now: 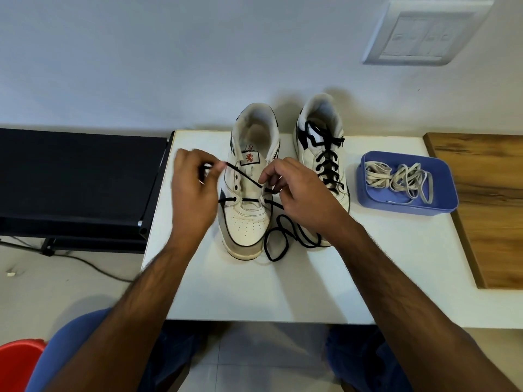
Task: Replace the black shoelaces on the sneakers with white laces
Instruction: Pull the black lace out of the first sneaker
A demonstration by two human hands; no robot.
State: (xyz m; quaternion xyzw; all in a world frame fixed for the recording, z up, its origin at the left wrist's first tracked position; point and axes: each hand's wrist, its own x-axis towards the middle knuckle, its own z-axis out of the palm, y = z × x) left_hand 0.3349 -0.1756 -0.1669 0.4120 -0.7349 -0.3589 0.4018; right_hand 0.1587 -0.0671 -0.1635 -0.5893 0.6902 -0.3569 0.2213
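Black lace (246, 181) nearly out of near sneaker (249, 193), pinched by left hand (195, 188) and right hand (300, 193); second sneaker (322, 159) untouched, white laces (399, 178) wait in tray (407, 206).

Sneakers: two, a left sneaker (249, 188) and a right sneaker (322, 154)
Black laces: two, a loose black lace (283, 239) and a tied black lace (328, 159)
White laces (396, 179): a tangled heap, hard to count
Blue tray (441, 205): one
Hands: two, a left hand (195, 190) and a right hand (300, 193)
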